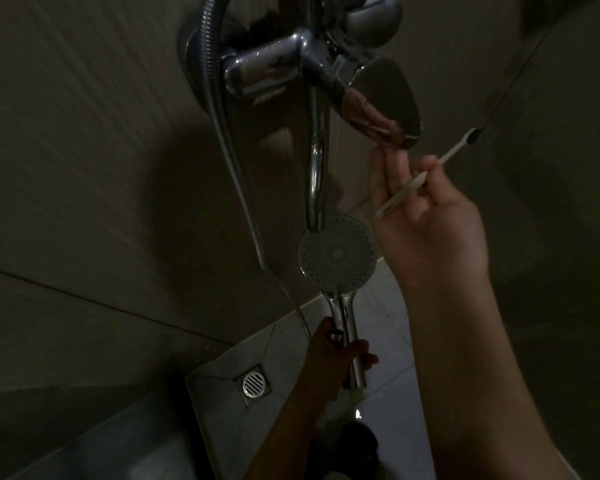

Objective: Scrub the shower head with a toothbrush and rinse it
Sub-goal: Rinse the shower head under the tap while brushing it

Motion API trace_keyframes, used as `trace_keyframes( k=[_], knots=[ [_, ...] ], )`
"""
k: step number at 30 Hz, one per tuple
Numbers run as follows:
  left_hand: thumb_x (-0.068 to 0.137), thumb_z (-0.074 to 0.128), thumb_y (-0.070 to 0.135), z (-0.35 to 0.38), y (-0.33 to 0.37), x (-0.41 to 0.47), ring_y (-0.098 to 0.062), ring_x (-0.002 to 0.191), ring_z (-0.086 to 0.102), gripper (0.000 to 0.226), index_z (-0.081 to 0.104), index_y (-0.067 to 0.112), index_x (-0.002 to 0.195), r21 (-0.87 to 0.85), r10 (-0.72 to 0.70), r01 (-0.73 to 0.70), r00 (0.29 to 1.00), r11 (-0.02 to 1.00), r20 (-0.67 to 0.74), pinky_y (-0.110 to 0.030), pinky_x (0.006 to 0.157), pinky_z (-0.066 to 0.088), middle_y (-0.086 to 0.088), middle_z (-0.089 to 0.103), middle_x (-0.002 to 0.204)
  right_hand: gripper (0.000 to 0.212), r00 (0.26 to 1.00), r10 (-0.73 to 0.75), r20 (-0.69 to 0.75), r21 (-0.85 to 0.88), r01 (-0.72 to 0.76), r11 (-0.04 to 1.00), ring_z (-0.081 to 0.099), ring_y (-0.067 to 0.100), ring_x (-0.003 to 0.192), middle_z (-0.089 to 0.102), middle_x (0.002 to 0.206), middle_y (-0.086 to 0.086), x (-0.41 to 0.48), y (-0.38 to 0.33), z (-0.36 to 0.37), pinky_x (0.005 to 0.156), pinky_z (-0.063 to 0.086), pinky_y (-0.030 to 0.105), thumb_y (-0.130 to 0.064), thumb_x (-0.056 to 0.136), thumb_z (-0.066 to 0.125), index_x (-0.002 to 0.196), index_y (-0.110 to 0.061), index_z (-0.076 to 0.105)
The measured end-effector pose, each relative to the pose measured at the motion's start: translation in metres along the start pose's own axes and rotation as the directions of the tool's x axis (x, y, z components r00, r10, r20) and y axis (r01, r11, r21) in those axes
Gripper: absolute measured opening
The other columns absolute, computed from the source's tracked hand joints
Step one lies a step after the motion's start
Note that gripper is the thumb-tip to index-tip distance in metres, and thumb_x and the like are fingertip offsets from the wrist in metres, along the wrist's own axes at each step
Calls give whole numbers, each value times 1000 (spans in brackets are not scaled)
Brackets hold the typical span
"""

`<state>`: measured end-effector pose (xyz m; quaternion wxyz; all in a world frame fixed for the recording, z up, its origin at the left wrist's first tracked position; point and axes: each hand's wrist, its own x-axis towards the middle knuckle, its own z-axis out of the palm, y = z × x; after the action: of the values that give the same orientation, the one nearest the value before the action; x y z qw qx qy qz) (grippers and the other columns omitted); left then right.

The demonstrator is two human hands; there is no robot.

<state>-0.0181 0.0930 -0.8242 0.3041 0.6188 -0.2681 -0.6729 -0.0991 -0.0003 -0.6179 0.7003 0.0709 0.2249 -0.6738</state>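
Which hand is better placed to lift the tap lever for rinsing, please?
Right: the right hand, pinching the toothbrush, has fingertips just under the lever; the left hand grips the shower head handle lower down.

Dim, underexposed, wide-angle edge distortion.
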Motion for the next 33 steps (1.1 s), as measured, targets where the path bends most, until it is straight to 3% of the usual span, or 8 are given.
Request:
trace_keyframes(
  k=[7,15,21,24,26,28,30,33],
  knots=[
    [87,63,10,-2,0,0,12,60,65,43,44,13,126,28,-2,1,999,1000,35,-4,46,45,23,71,68,21,1000,9,-3,-6,-9,1000,67,29,99,68,107,22,-2,0,-1,89,52,38,-18,100,40,89,-7,55],
    [86,65,11,-4,-4,0,0,62,69,59,36,5,137,16,25,-26,999,1000,37,-10,51,50,21,73,72,23,999,11,-31,47,-10,999,65,25,95,69,105,22,-2,1,1,86,52,39,-19,101,39,93,-5,55],
    [85,66,13,-7,-4,0,0,61,69,53,39,7,131,20,29,-30,999,999,45,-13,51,53,21,72,70,19,999,-1,-45,23,2,1000,67,28,102,69,106,24,-2,1,0,92,54,40,-18,100,41,95,-5,54],
    [82,69,15,-6,-5,2,-12,70,73,60,38,12,134,-52,15,-11,997,999,72,-34,69,57,8,76,78,18,999,32,-10,94,-30,995,67,35,101,66,109,31,0,-1,-1,76,59,42,-17,98,42,101,-4,55],
    [79,71,15,-5,-6,3,-23,75,73,51,45,17,124,-86,21,-15,997,996,69,-52,82,53,1,76,82,18,998,52,-31,150,-47,988,68,39,98,63,112,33,3,-4,-8,61,60,42,-15,96,45,106,-4,55],
    [78,71,14,-6,-8,3,-26,75,73,40,50,21,111,-94,30,-25,998,995,58,-59,85,50,-1,76,81,19,991,84,-102,78,-76,994,70,36,91,65,112,31,5,-4,-23,56,60,38,-15,95,46,107,-4,56],
    [78,71,14,-6,-10,4,-24,73,73,35,51,20,105,-94,32,-26,998,995,61,-52,80,54,0,75,77,18,972,122,-202,-102,-145,984,73,28,84,70,104,23,6,1,-46,54,59,33,-17,95,48,102,-5,59],
    [82,68,12,-5,-10,2,-9,63,71,27,52,19,103,-46,46,-45,999,998,23,-25,60,57,4,74,71,20,924,125,-363,-379,-268,886,73,16,65,74,82,11,4,21,-86,48,55,22,-18,97,47,93,-5,62]
  ],
)
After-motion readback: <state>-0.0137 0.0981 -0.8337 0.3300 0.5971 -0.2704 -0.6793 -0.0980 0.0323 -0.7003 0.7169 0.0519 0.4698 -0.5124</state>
